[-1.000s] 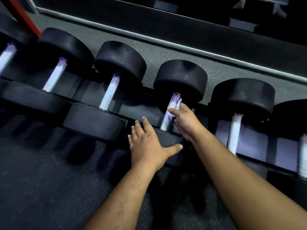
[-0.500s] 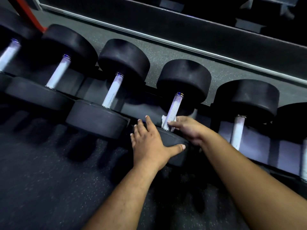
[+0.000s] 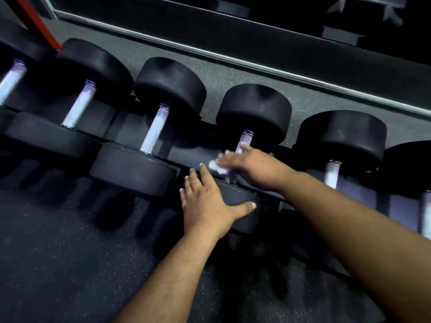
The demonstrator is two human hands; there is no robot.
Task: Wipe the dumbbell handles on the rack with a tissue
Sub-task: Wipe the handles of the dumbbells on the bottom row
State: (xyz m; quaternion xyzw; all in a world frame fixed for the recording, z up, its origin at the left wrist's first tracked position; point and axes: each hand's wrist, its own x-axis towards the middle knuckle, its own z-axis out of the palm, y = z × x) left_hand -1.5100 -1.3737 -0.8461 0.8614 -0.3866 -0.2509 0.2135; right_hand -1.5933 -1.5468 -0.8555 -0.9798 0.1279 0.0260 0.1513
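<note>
Tissue (image 3: 215,166) against chrome dumbbell handle (image 3: 243,142) on rack | right hand (image 3: 254,169) presses it, fingers blurred, hold unclear | left hand (image 3: 207,203) spread flat, steadying front weight head (image 3: 240,206) | tissue likely soft, tearable; dumbbell heavy, best braced by its head

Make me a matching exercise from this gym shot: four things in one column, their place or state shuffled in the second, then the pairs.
Things
1. left hand
2. right hand
3. tissue
4. red bar

Place or state
A. white, crumpled under the fingers beside the handle
B. flat on the near black weight head
C. top left corner, slanting behind the dumbbells
D. reaching across the metal handle, blurred

Pairs: 1-B, 2-D, 3-A, 4-C
</note>
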